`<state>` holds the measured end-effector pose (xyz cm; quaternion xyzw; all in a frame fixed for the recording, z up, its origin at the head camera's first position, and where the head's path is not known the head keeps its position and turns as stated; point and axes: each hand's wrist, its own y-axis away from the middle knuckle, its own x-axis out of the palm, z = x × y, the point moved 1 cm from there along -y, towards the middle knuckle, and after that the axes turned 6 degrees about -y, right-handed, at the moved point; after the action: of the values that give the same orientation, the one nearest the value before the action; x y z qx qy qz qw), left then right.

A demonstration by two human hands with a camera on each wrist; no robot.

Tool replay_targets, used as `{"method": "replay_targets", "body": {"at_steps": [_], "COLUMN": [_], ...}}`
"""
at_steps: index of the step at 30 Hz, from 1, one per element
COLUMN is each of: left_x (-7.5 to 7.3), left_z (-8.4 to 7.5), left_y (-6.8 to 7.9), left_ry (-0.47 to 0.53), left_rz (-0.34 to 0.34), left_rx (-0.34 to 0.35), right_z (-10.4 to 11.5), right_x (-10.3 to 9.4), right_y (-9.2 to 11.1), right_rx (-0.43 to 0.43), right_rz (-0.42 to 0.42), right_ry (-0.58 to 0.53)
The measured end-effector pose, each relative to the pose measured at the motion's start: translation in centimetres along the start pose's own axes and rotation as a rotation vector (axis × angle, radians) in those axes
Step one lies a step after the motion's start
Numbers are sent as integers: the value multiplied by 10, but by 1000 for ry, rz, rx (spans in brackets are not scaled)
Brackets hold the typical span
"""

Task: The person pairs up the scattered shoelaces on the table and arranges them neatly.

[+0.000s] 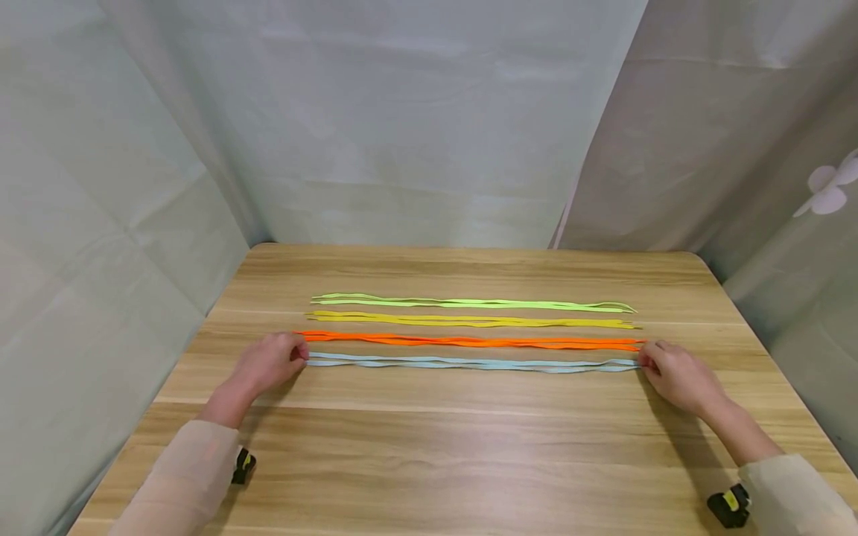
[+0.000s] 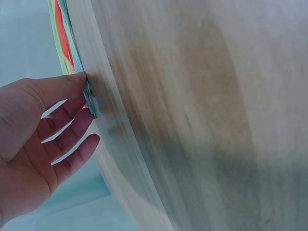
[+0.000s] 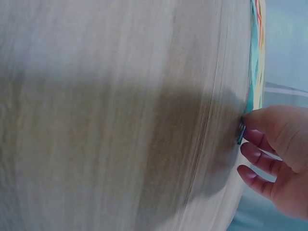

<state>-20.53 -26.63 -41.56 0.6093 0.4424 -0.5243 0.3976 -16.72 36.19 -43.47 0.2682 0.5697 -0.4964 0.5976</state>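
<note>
Nearest the person, light blue shoelaces [image 1: 469, 363] stretch flat across the wooden table between the two hands. My left hand [image 1: 271, 362] pinches their left end between thumb and fingertips; in the left wrist view the short blue tips [image 2: 92, 111] poke out below the thumb. At the other end my right hand [image 1: 680, 374] pinches the same laces, with their tips [image 3: 240, 137] showing under the thumb in the right wrist view. Just beyond lie orange shoelaces [image 1: 462, 341], their ends close to both hands. The blue laces run nearly straight, in several loose strands.
Yellow laces [image 1: 469, 321] and lime green laces [image 1: 462, 302] lie parallel behind the orange ones. The wooden table [image 1: 429, 461] reaches back to a pale hanging sheet [image 1: 402, 134]. A small black device sits at each sleeve, such as the right one [image 1: 729, 506].
</note>
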Motion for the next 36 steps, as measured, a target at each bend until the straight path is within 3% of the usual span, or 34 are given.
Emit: {"method": "replay_targets", "body": {"at_steps": [8,17,25,32,36], "left_x": [-1,-13,-19,-21,-25], "left_z": [-1,-7,-25,-47,-58], "left_y": [0,-2,-18,-36,-45], "left_ry": [-2,15,-40,-81,-107], "left_rz": [-2,-29,-69,-116,-156], "left_rx": [-7,21,78,163,196], "right_z": [0,5,24,43,52], "right_x": [-4,-16,-17,-14,-16], "right_y": [1,-11,-39,-66,-77], "right_rx": [-29,-98,-17,-68,-137], "right_rz": [1,-8,73,73,22], "right_ry": [6,-16,-17,-13,-9]}}
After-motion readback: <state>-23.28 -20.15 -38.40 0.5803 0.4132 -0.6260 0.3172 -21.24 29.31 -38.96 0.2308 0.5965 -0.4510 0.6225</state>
